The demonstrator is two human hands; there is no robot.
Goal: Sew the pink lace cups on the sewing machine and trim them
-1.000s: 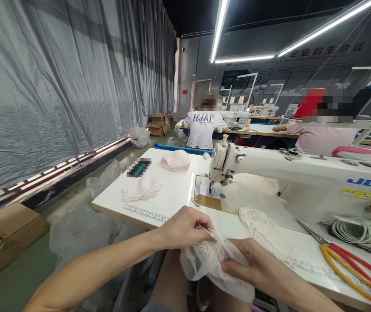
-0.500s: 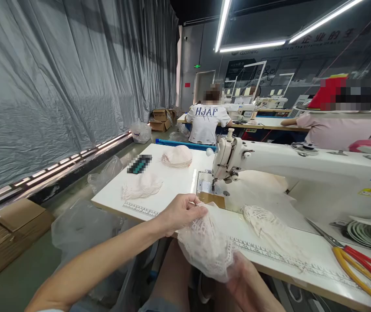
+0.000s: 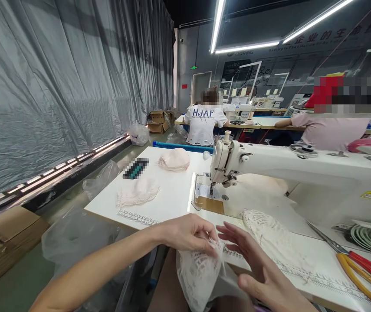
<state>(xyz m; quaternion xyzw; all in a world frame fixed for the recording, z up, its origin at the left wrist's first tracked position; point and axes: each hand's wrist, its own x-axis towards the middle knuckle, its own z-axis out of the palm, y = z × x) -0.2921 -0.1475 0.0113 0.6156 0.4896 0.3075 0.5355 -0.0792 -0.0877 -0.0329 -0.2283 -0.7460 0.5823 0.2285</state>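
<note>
Lace cloth (image 3: 198, 273), open-meshed and limp, hangs pinched in the left hand (image 3: 185, 232); the right hand (image 3: 257, 268) lies open beside it, its lower end cut off.

Garment sewing workshop, industrial sewing machine (image 3: 289, 167) on white table (image 3: 172, 195), co-workers (image 3: 205, 123) at further machine benches, lace pieces (image 3: 136, 195)

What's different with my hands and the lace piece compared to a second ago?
The right hand came off the lace piece, fingers now spread open beside it. The left hand keeps pinching its top edge. The sewing machine and scissors stayed put.
</note>
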